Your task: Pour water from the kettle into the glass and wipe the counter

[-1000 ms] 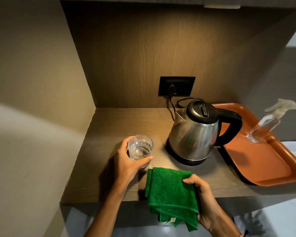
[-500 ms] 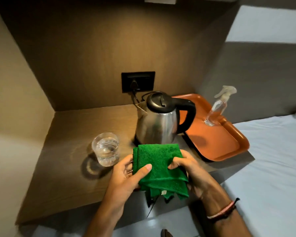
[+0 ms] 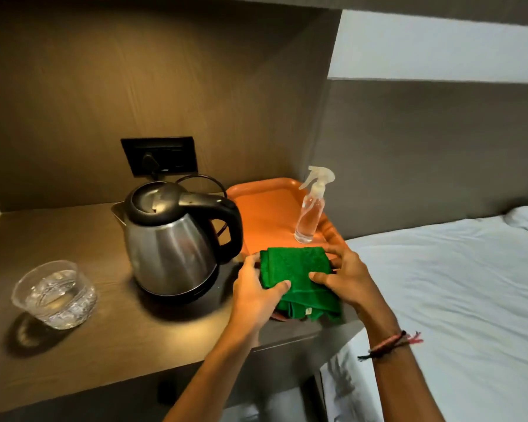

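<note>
A steel kettle (image 3: 171, 239) with a black lid and handle stands on its base in the middle of the wooden counter (image 3: 110, 339). A clear glass (image 3: 54, 295) holding water sits at the counter's left front. A folded green cloth (image 3: 299, 278) is held over the near end of the orange tray (image 3: 265, 208), to the right of the kettle. My left hand (image 3: 253, 293) grips the cloth's left side, and my right hand (image 3: 345, 275) grips its right side.
A clear spray bottle (image 3: 310, 213) stands on the tray's right side. A black wall socket (image 3: 159, 159) with the kettle's plug and cord is behind the kettle. A bed with a white sheet (image 3: 454, 300) lies right of the counter.
My left hand let go of the glass and took the cloth. Both hands carried the cloth rightward from in front of the kettle to over the tray. The view swung right.
</note>
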